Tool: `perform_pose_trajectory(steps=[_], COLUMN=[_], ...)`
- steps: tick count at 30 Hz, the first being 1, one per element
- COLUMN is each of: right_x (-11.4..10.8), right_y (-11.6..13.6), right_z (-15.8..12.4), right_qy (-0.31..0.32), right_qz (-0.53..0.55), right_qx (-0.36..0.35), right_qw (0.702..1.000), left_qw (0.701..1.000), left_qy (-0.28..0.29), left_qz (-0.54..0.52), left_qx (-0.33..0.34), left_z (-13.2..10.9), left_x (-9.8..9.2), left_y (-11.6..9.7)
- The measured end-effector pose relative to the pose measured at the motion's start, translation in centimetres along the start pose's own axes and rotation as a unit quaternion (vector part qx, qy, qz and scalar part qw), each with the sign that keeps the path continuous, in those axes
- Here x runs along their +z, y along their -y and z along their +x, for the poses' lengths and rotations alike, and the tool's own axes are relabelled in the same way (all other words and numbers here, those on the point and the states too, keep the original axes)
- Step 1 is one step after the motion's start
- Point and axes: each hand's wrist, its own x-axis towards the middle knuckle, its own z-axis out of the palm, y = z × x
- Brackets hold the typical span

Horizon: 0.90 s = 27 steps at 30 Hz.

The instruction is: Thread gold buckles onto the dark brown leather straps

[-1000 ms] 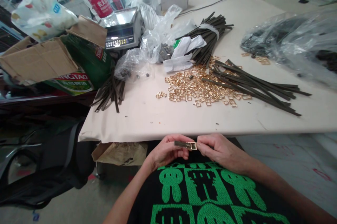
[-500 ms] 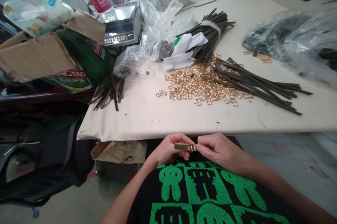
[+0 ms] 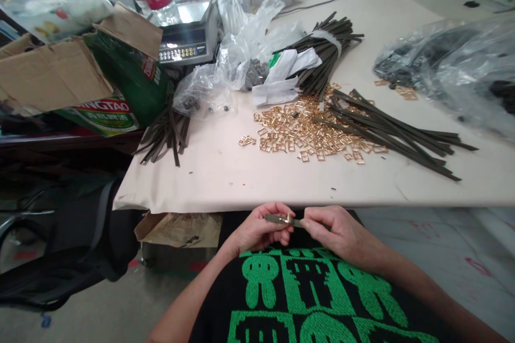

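Note:
Just past the table's front edge, above my lap, my left hand (image 3: 265, 226) holds a narrow dark olive strap (image 3: 274, 218) with its fingers curled round it. A small gold buckle (image 3: 288, 219) sits on the strap between my two hands. My right hand (image 3: 332, 229) pinches the strap on the other side of the buckle, thumb against forefinger. Part of the strap is hidden in my fingers. On the table ahead lies a spread pile of gold buckles (image 3: 306, 133), with loose dark straps (image 3: 406, 131) over its right side.
Behind the pile rests a tied bundle of straps (image 3: 332, 45) beside clear plastic bags (image 3: 237, 56). More straps (image 3: 167, 136) hang near the left edge. A scale (image 3: 189, 37) and a cardboard box (image 3: 52, 77) stand at the back left; a large plastic bag (image 3: 454, 69) lies right.
The buckle has shifted a little left relative to my hands and turned. More strap now shows between it and my right fingers. The view has tilted slightly.

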Motion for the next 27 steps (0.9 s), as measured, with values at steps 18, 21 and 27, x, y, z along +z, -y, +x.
perform_pose_trajectory(steps=[18,21,27], right_x=[0.58,0.6,1.01], right_y=[-0.16,-0.2,-0.63], right_z=[0.37,0.48,0.81], right_qy=[0.021,0.018,0.024], right_qz=[0.083,0.099,0.134], right_qx=[0.001,0.003,0.001], right_qw=[0.996,0.995,0.991], left_qw=[0.999,0.999,0.999], left_qy=[-0.016,-0.022,-0.031], left_qz=[0.032,0.029,0.031], left_qx=[-0.004,0.007,0.013], left_z=[0.34,0.39,0.43], left_x=[0.5,0.36,0.46], left_y=[0.05,0.16,0.34])
